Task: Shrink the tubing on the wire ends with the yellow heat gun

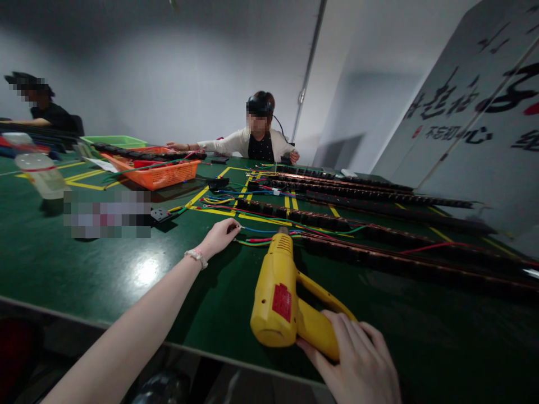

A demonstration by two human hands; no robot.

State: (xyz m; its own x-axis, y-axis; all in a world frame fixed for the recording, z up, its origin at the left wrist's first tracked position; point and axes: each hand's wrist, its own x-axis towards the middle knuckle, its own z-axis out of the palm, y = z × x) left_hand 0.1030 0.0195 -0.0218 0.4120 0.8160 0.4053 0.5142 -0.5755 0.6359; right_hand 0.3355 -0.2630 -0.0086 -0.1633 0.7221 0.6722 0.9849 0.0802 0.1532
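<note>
My right hand (357, 359) is wrapped round the handle of a yellow heat gun (275, 297) with a red label. Its nozzle points away from me, over a bundle of thin wires. My left hand (221, 234) pinches the end of a blue wire (256, 230), left of the nozzle. Just below it lie a yellow-green wire (252, 243) and a red one, their ends close to my fingers. These wires run right into a long dark strip (379, 261) with copper-coloured edges.
More dark strips (337, 188) lie behind on the green table (105, 292). An orange basket (164, 175), a socket (160, 214) and a bottle (42, 175) are to the left. One person (261, 134) sits opposite, another (50, 115) at far left.
</note>
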